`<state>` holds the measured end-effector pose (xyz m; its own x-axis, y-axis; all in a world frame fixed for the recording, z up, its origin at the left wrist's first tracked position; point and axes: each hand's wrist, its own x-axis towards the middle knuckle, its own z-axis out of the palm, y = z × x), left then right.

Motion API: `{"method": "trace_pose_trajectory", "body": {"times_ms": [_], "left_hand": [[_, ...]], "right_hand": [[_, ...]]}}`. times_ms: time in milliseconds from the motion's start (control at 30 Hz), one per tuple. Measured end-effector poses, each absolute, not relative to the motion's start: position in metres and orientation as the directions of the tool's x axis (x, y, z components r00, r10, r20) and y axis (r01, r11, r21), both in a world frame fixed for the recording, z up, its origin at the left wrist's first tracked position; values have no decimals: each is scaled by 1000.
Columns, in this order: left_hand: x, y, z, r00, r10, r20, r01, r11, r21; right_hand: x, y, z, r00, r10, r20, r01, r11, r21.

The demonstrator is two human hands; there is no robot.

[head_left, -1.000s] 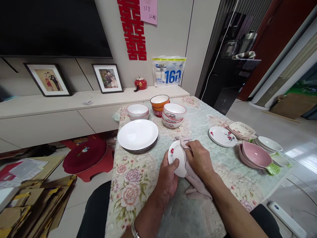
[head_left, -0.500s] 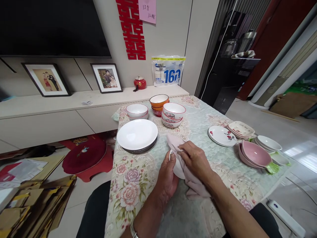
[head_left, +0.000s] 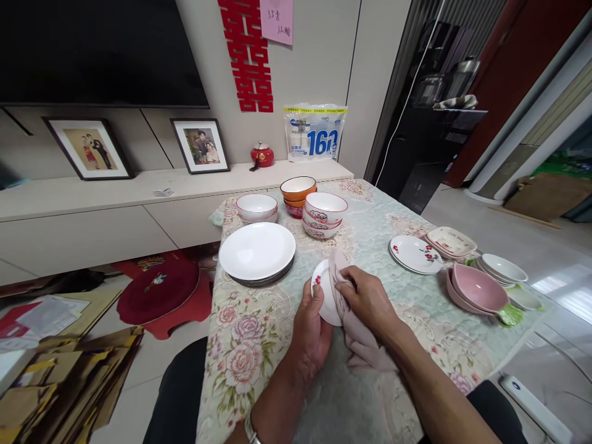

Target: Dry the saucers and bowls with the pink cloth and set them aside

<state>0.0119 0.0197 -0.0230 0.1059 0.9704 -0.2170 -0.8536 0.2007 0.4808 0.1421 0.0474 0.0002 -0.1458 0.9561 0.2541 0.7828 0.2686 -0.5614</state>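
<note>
My left hand (head_left: 313, 327) grips a small white plate (head_left: 327, 302) with red flowers by its left edge, thumb on top. The plate is held tilted above the table. My right hand (head_left: 367, 297) is closed on a pale pink cloth (head_left: 345, 308), which lies across the plate's right side and hangs down toward the table. Part of the plate is hidden under the cloth and my fingers. Just beyond my left hand stands a stack of large white plates (head_left: 257, 250).
On the flowered tablecloth (head_left: 245, 364) stand white bowls (head_left: 325, 209), orange bowls (head_left: 296, 187) and another white bowl pair (head_left: 257, 206). To the right are flowered plates (head_left: 415, 254), square dishes (head_left: 449, 240), pink bowls (head_left: 478, 290) and small white bowls (head_left: 503, 267). A red stool (head_left: 161, 290) is left of the table.
The cloth has shifted right across the plate, uncovering its left part and a red flower. My right hand stays close to the plate; my left hand keeps its hold.
</note>
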Motion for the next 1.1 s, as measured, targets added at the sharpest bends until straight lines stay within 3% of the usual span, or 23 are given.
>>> {"method": "trace_pose_trajectory", "body": {"times_ms": [67,133,233,333,500,567,667,767,900,1000,1100], "left_hand": [[13,18,-24,152,967,-205,-849,234,474],[14,18,-25,161,966,-200,-858,237,456],[11,22,-25,195,957,-213,-873,268,408],[7,28,-22,208,950,-234,-885,285,370],[9,31,-20,155,947,-283,-905,251,345],[10,28,-19,177,946,-273,-904,266,336],[9,25,-16,216,935,-282,-895,305,325],[7,25,-12,235,915,-327,-884,341,320],[5,28,-10,167,932,-322,-901,276,334],[7,29,-10,125,930,-346,-906,249,341],[8,29,-11,95,910,-403,-902,251,352]], "right_hand": [[141,49,-3,-150,929,337,730,334,-596],[138,47,-2,-275,893,355,650,445,-616],[138,43,3,-471,837,277,560,527,-639],[148,43,8,-549,819,168,577,516,-633],[158,48,6,-307,938,162,813,347,-467],[152,48,3,-223,950,220,819,305,-486],[138,45,0,-324,908,264,676,418,-607],[134,42,1,-518,830,206,555,510,-657],[151,44,6,-573,816,74,610,485,-627],[168,49,8,-455,890,40,742,403,-537],[174,54,8,-238,966,98,875,257,-411]]}}
